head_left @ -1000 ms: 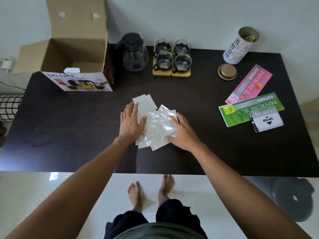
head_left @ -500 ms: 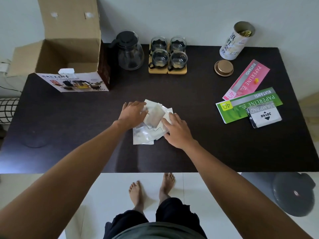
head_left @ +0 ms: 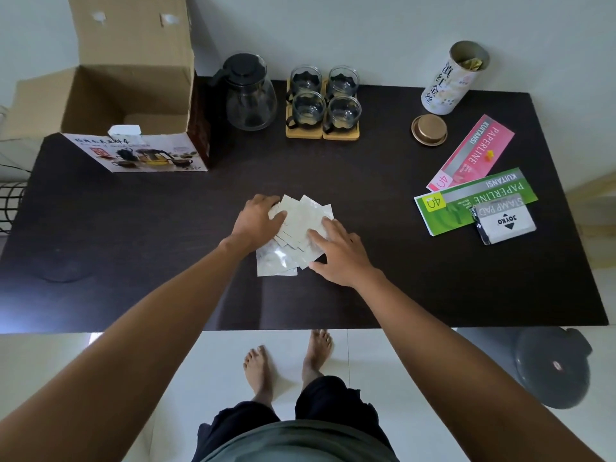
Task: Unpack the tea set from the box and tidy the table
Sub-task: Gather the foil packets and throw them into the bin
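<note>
A loose pile of silvery-white packets point(head_left: 300, 223) lies in the middle of the dark table point(head_left: 133, 235). My left hand point(head_left: 256, 223) holds the pile's left edge, fingers curled over its far side and thumb on top. My right hand point(head_left: 336, 256) presses on the pile's right side with straight fingers. The open cardboard box point(head_left: 133, 91) stands at the back left. Beside it stand a glass teapot point(head_left: 248, 95) with a black lid and several glass cups point(head_left: 323, 103) on wooden coasters.
An open white tin point(head_left: 448, 83) stands at the back right with its gold lid point(head_left: 429, 130) lying next to it. A pink pack point(head_left: 473, 151), a green pack point(head_left: 466, 203) and a stamp pad point(head_left: 505, 223) lie at the right. A dark round object point(head_left: 550, 368) sits on the floor.
Both hands have pushed the spread-out packets together into a tighter pile. My left hand went from flat on the packets to curled round their left edge.
</note>
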